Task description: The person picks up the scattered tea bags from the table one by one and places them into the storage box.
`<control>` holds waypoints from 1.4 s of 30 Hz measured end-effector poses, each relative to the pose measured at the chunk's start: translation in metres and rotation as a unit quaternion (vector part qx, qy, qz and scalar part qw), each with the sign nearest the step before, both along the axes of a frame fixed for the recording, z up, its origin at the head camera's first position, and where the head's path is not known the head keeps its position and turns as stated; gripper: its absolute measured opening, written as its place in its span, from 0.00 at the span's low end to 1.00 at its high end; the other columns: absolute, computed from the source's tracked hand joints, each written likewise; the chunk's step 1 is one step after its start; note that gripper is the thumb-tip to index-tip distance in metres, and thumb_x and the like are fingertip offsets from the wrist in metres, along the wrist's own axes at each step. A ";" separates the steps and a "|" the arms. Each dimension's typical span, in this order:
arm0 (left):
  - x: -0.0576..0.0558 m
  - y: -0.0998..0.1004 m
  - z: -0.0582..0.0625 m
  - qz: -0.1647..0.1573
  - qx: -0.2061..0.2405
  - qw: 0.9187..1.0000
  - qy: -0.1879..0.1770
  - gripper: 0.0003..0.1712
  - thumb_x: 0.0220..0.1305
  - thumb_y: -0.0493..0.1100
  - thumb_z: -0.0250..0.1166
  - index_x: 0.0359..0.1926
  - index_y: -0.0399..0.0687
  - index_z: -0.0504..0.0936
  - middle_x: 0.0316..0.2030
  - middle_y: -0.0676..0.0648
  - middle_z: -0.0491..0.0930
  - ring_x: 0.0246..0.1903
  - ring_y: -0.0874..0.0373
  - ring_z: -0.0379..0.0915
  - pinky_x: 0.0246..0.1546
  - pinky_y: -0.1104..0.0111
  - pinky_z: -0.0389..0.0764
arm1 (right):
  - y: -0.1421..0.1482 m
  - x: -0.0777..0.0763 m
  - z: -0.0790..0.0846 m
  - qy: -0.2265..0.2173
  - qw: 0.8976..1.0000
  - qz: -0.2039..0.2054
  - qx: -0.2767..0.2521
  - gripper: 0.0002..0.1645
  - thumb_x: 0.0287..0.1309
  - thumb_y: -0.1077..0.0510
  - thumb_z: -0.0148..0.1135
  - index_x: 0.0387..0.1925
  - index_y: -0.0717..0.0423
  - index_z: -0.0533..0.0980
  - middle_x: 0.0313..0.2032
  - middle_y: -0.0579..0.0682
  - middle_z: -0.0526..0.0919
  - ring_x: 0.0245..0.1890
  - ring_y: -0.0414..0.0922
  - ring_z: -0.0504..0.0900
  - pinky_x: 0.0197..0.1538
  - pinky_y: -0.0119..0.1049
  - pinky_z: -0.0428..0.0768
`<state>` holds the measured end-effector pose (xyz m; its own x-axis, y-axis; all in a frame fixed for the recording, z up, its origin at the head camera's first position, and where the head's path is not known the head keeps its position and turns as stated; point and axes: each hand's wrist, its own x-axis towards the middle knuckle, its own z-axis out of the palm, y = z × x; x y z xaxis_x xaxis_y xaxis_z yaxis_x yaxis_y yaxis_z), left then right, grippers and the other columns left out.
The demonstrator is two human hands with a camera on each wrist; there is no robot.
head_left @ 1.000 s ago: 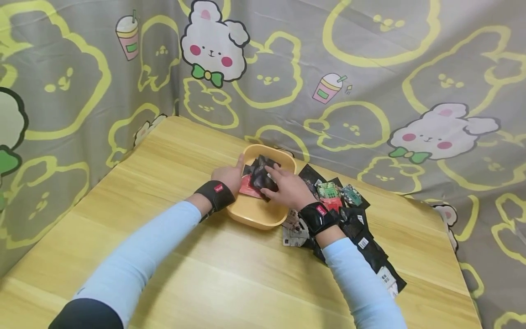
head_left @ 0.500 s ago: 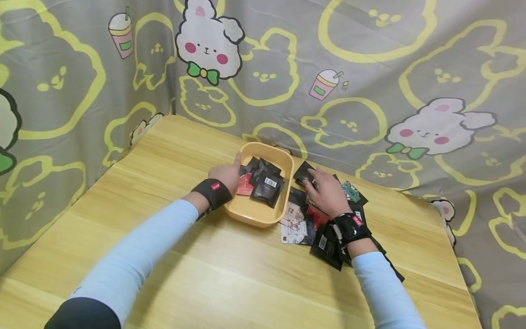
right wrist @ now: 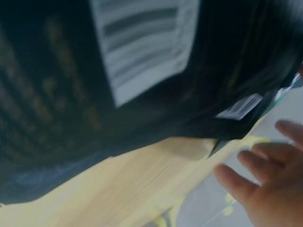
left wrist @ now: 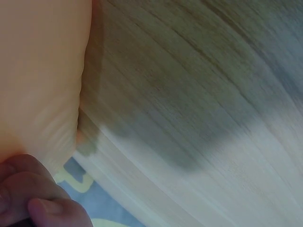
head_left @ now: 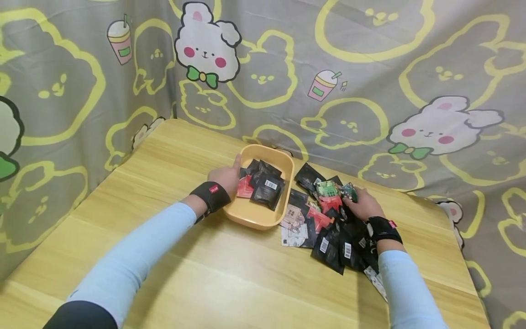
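My left hand [head_left: 223,179] holds the left rim of a yellow plastic tub [head_left: 250,219]; in the left wrist view its fingers [left wrist: 28,189] curl against the tub's outer wall [left wrist: 42,80]. Several flat packets lie inside, among them a black sachet with a barcode label [head_left: 267,192] and a red one [head_left: 245,186]. At the right of a loose pile, my right hand [head_left: 365,204] reaches over a teal-patterned sachet [head_left: 348,192], thumb and fingers on either side of it. Spread fingers [right wrist: 236,182] show in the right wrist view, beside a large black sachet [right wrist: 227,71].
The pile right of the tub holds several black sachets [head_left: 326,246], green [head_left: 326,188] and red [head_left: 319,218] ones, and a pale printed one [head_left: 293,219]. A patterned curtain [head_left: 353,119] hangs along the back edge of the wooden table [head_left: 246,278].
My right hand has left the tub, where a black barcoded sachet now lies, passed over the pile and moved right to the teal sachet. The left hand stays at the tub's rim.
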<state>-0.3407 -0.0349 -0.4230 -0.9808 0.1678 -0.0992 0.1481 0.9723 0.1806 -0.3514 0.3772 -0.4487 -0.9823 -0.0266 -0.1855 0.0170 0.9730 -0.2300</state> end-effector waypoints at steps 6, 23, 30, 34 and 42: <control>0.000 0.002 0.000 -0.004 0.000 1.000 0.004 0.36 0.70 0.43 0.43 0.74 0.47 0.39 0.22 0.46 0.77 0.21 0.52 0.74 0.21 0.64 0.70 | 0.014 -0.005 -0.003 -0.056 0.998 -0.015 -0.014 0.48 0.63 0.41 0.48 0.69 0.70 0.45 0.62 0.77 0.58 0.60 0.72 0.61 0.59 0.63 0.63; 0.007 0.000 0.003 0.001 -0.002 1.000 0.013 0.36 0.70 0.43 0.46 0.74 0.46 0.41 0.23 0.46 0.78 0.21 0.53 0.74 0.21 0.64 0.71 | 0.006 0.011 0.009 0.125 0.990 0.035 0.063 0.20 0.59 0.65 0.47 0.52 0.70 0.70 0.37 0.73 0.79 0.34 0.68 0.78 0.35 0.59 0.74; 0.010 -0.001 0.005 0.008 0.012 1.000 0.017 0.36 0.70 0.42 0.46 0.74 0.45 0.43 0.22 0.45 0.78 0.21 0.51 0.74 0.21 0.63 0.71 | -0.031 0.018 0.035 0.217 0.973 0.064 0.057 0.16 0.61 0.63 0.50 0.49 0.66 0.73 0.29 0.66 0.81 0.25 0.61 0.78 0.29 0.55 0.73; 0.012 -0.002 0.006 0.010 0.013 1.000 0.021 0.37 0.68 0.41 0.48 0.73 0.46 0.44 0.21 0.45 0.78 0.20 0.52 0.74 0.21 0.63 0.71 | -0.073 0.016 0.048 0.266 0.957 0.111 0.034 0.16 0.60 0.64 0.54 0.50 0.62 0.73 0.26 0.61 0.80 0.22 0.56 0.77 0.24 0.51 0.72; 0.010 -0.002 -0.001 0.006 0.007 0.999 0.034 0.38 0.67 0.41 0.51 0.73 0.47 0.46 0.17 0.48 0.75 0.18 0.54 0.72 0.19 0.64 0.69 | -0.170 0.022 0.059 0.345 0.915 0.204 0.041 0.17 0.59 0.66 0.54 0.50 0.60 0.76 0.32 0.58 0.84 0.27 0.54 0.81 0.27 0.47 0.77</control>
